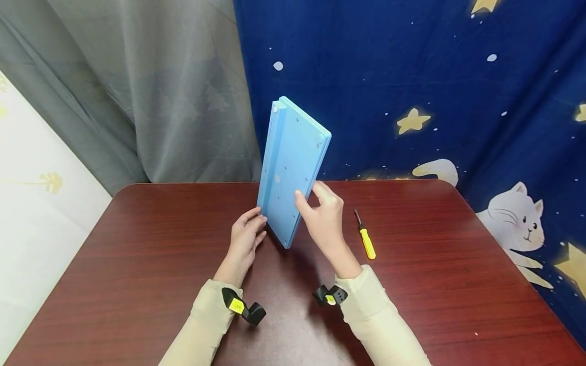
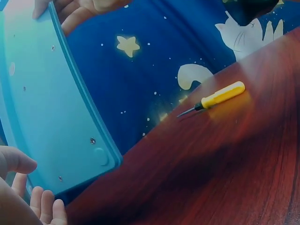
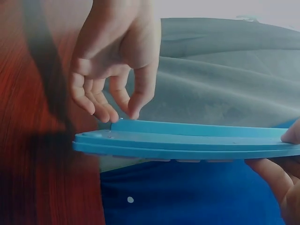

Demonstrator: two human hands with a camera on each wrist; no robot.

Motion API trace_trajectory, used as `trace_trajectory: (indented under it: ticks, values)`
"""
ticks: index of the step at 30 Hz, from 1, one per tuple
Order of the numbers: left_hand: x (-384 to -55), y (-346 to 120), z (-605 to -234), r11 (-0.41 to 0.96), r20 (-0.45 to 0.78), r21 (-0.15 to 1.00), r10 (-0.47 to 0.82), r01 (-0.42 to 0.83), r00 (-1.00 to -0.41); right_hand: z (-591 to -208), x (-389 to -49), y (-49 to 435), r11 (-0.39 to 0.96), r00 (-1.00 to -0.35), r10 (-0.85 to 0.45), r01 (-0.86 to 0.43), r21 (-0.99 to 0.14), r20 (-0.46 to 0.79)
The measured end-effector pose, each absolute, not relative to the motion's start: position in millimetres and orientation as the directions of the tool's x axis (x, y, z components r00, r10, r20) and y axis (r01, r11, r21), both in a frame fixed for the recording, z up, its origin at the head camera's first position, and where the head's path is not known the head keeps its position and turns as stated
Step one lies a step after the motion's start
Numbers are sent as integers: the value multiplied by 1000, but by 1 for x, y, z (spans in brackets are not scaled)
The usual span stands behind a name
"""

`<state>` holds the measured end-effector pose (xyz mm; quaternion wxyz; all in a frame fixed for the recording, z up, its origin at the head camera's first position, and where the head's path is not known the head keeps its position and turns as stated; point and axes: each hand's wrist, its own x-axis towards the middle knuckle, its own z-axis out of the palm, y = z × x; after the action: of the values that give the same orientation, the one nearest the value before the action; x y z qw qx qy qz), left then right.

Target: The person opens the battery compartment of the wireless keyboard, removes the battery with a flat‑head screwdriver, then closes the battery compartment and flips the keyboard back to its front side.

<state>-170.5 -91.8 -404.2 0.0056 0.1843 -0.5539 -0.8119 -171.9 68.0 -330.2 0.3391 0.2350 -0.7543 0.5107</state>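
Observation:
A light blue keyboard [image 1: 293, 162] stands tilted on end above the table, its screw-dotted underside facing me. Low key edges show beneath its rim in the right wrist view. My right hand [image 1: 324, 213] grips its right long edge, thumb on the underside and fingers behind. At the lower left corner, by the raised ridge [image 3: 197, 128], is my left hand [image 1: 245, 235]. Its thumb and fingertips are right at the ridge's end, all on the underside's side, and the other fingers are loosely bent. A small pale foot [image 1: 275, 109] shows at the ridge's top end.
To the right of my right hand, a screwdriver [image 1: 367, 243] with a yellow handle lies on the dark red wooden table [image 1: 137, 274]. Grey curtain [image 1: 192, 91] and blue star-patterned curtain [image 1: 366, 76] hang behind the table's far edge. Both wrists wear black camera mounts.

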Motion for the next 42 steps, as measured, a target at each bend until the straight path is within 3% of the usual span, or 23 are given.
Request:
trace_trajectory:
  ticks: [6,20,28,36,42]
  values:
    - [-169,-92,-408,-368,-287,912,-254,-182,-924,-330,-172,70,353,-669,39,-685,-637,742]
    - [-165,-91,-412,-373,-284,911,-264,-174,-922,-320,-160,71,264,-763,145,-585,-767,631]
    - [-164,-97,-412,-506,-273,849,-173,-152,-946,-301,-150,70,144,-815,145,-544,-827,562]
    - [-164,-105,-413,-676,-184,725,-8,-130,-983,-303,-156,71,-43,-866,142,-489,-871,479]
    - [-158,-108,-407,-746,-125,653,67,-133,-990,-304,-158,72,-101,-887,173,-449,-888,429]
